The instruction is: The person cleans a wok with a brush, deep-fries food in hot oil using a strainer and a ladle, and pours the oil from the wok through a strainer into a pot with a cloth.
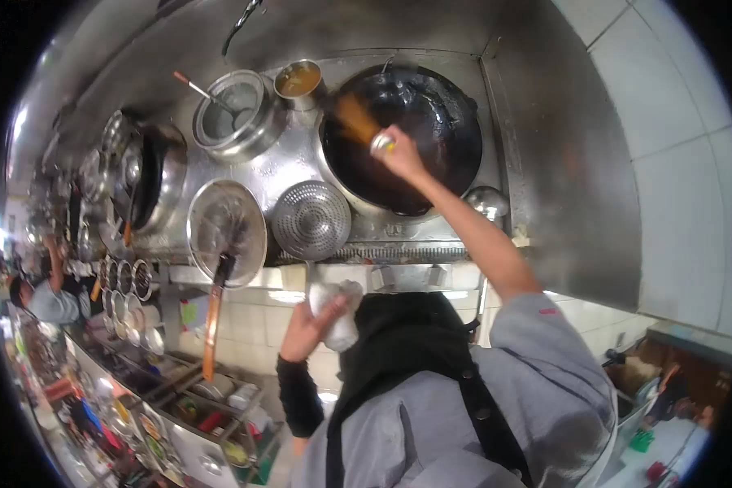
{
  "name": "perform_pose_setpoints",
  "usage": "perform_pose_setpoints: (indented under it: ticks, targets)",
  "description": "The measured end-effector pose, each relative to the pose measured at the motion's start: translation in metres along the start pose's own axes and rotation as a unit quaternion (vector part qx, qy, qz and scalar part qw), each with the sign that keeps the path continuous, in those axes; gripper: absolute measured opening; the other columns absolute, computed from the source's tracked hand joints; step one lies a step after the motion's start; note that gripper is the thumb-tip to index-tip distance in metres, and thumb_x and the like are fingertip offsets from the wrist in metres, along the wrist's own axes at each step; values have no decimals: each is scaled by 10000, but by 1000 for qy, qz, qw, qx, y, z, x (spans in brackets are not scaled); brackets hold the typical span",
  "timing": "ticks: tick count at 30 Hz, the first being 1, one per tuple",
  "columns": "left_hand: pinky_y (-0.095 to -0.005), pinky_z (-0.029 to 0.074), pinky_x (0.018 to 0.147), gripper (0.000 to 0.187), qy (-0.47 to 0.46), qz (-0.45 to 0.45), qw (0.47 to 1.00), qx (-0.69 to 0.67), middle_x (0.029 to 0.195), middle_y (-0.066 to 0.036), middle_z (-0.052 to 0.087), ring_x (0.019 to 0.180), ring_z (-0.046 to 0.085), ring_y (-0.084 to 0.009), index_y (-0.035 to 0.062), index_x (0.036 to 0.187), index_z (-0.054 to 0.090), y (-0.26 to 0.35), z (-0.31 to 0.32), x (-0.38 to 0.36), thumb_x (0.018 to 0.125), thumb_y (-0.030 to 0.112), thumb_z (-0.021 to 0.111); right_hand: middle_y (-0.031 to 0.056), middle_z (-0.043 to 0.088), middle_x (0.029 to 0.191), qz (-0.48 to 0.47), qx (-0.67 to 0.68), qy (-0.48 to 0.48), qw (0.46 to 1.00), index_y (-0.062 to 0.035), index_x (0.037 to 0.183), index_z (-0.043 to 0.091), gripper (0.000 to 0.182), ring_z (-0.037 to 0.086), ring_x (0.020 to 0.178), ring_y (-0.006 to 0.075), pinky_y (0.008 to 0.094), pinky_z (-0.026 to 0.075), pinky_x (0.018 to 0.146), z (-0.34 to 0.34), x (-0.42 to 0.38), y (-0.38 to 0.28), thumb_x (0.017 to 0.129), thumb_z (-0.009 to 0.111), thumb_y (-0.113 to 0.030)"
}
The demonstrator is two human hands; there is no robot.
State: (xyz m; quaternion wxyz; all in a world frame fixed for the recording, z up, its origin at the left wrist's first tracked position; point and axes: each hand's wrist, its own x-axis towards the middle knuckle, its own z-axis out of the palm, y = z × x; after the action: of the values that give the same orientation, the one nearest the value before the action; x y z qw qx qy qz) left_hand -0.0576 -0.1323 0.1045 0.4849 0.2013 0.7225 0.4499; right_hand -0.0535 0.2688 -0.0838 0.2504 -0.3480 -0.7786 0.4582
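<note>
Over the big black wok [443,134] my right hand [402,154] is closed around a bamboo wok brush [355,119]. The brush's tan bristles are smeared by motion and point to the upper left, inside the wok's rim. Dark liquid or a wet sheen shows in the wok. Below the stove's front edge, close to my apron, my left hand [307,325] grips a bunched white cloth [338,315]. A round perforated strainer [311,220] lies just above that hand, left of the wok.
A wide shallow strainer [227,220] with a wooden handle juts over the front edge. Behind it stand a metal pot [240,114] with a ladle and a small pot [299,81] of yellowish liquid. A ladle [486,202] rests right of the wok. Another person [50,301] is far left.
</note>
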Motion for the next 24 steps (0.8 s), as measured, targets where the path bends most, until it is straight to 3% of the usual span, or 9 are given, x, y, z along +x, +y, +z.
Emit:
perform_pose_setpoints:
  ticks: [5,7,10,12,15,17,19,22,24]
  targets:
    - [-299,508,718,375,74,-46,996,-36,879,-65,715,793,640,-129,-38,1066,709,-8,7,-44,996,330,699,228,731,1020,-17,-127,-132,983,-109,1249,638,516,729,980,374,495,565,856,-107,16,40,787,811,-259]
    - [-297,506,700,371,84,-22,996,-11,872,-69,715,780,640,-131,-39,1056,708,-9,9,-53,997,328,698,247,726,1015,56,-257,130,956,-139,1375,568,576,725,924,411,529,567,783,-122,21,33,841,747,-255]
    - [-298,506,701,368,65,-32,997,-9,868,-76,715,776,641,-135,-39,1057,706,-4,23,-49,992,323,702,277,724,985,27,-97,379,920,-102,1334,554,534,720,918,449,558,561,749,-62,31,0,858,718,-279]
    - [-287,501,700,371,34,-42,998,-9,861,-43,693,781,631,-117,-21,1055,708,16,32,-42,976,342,724,230,737,1008,121,-109,207,965,-110,1207,632,512,706,948,461,527,562,793,-22,49,7,777,794,-336]
    - [-295,503,725,357,39,-17,998,36,880,-83,715,789,637,-131,-37,1083,705,21,29,-54,992,307,697,159,726,1055,11,73,-27,997,-99,1163,659,504,705,989,323,414,536,862,6,-14,-8,727,869,-243]
    - [-289,503,721,364,97,-16,995,20,891,-68,709,792,628,-128,-52,1099,697,13,24,-65,988,294,703,110,745,1053,-22,86,-185,979,-137,1194,705,517,717,941,247,367,555,816,-41,-49,-9,723,881,-258]
    - [-290,505,725,375,149,-57,984,-78,898,-62,706,799,626,-127,-61,1107,692,-1,22,-84,980,291,715,53,758,942,160,74,-232,957,-172,1155,761,487,687,728,112,260,520,548,-108,-28,11,705,902,-296]
    - [-285,506,725,367,160,-52,985,-35,906,-59,705,808,628,-119,-60,1102,692,-3,14,-88,974,283,726,266,727,945,18,-279,149,948,-131,1228,667,434,715,862,468,549,588,753,-140,3,48,819,726,-264]
    - [-290,507,712,338,152,-46,987,-10,896,-58,704,806,626,-115,-51,1087,698,-2,16,-81,979,268,720,269,719,916,58,-242,208,946,-126,1251,633,451,712,861,470,558,582,751,-105,6,15,828,712,-261]
